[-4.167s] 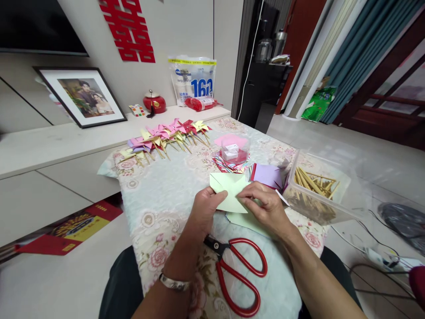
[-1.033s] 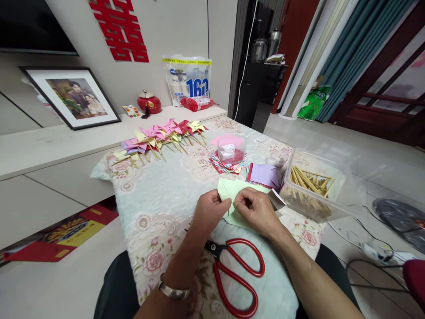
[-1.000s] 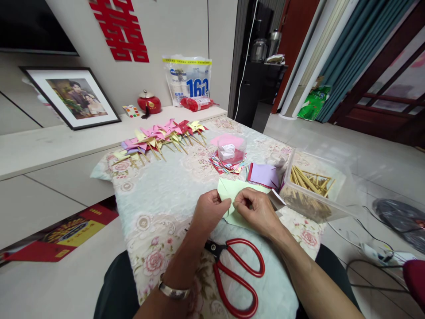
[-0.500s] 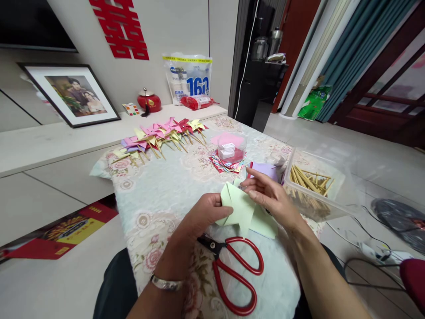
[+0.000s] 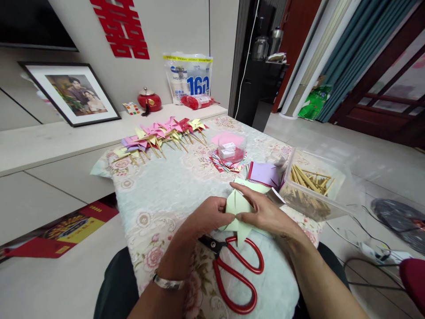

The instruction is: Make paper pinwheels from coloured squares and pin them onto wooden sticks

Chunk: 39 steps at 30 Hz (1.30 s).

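Directly below the head camera, both hands meet over a pale green paper piece [image 5: 236,204], folded into pointed flaps and held just above the floral tablecloth [image 5: 166,195]. The left hand [image 5: 208,217] is mostly closed, thumb and fingertips pinching the paper's left edge. The right hand [image 5: 265,215] is half closed: its forefinger lies stretched across the top of the paper while the thumb presses from the near side. One green point hangs over the red-handled scissors [image 5: 237,270], which lie on the cloth just in front of the hands.

To the right stands a clear box of wooden sticks [image 5: 312,186]. Between it and the hands lies a stack of purple paper squares [image 5: 264,173]. Farther back, a small clear tub [image 5: 232,148] sits on coloured paper. Near the far left edge lies a row of paper pinwheels [image 5: 162,135] on sticks. Judging by that row, many are complete. The green one looks only partly folded and has no stick, and plenty of paper and sticks remain.
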Each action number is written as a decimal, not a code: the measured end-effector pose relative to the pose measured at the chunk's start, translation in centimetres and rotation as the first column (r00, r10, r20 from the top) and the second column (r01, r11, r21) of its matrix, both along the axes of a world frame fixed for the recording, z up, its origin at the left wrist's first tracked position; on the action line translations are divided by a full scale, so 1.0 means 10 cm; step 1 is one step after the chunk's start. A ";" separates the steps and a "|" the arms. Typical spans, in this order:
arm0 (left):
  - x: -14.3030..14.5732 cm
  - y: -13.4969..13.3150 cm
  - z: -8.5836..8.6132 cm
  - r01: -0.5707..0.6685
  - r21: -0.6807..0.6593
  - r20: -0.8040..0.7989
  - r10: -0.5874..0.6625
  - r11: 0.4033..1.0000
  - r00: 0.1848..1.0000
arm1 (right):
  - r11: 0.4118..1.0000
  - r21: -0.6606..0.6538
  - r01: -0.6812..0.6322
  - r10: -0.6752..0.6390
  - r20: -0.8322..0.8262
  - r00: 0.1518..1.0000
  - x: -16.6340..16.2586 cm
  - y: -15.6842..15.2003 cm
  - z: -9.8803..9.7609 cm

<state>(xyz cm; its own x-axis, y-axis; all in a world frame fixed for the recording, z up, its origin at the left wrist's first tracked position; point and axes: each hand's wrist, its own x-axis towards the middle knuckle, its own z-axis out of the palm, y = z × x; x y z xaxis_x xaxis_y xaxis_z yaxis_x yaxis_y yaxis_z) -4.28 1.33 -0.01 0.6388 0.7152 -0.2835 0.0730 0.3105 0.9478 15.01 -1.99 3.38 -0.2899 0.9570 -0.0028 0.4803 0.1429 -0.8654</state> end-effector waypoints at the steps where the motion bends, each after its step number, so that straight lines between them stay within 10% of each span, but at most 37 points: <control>1: 0.00 -0.01 -0.01 -0.014 0.002 0.007 0.014 1.000 1.000 | 1.000 0.012 0.001 -0.001 0.017 1.000 -0.01 0.00 0.00; 13: 0.03 -0.02 0.02 -0.054 0.023 0.024 0.053 0.998 0.998 | 0.999 0.033 0.031 -0.032 0.026 0.999 -0.06 0.00 -0.01; 25: -0.01 -0.01 0.17 -0.199 -0.108 0.272 0.221 0.974 0.937 | 0.963 -0.122 0.239 -0.268 -0.449 0.853 -0.06 0.06 -0.08; 39: 0.23 -0.07 0.05 -0.345 -0.163 0.333 0.381 0.924 0.863 | 0.927 -0.027 0.374 -0.334 -0.513 0.791 -0.25 0.05 -0.19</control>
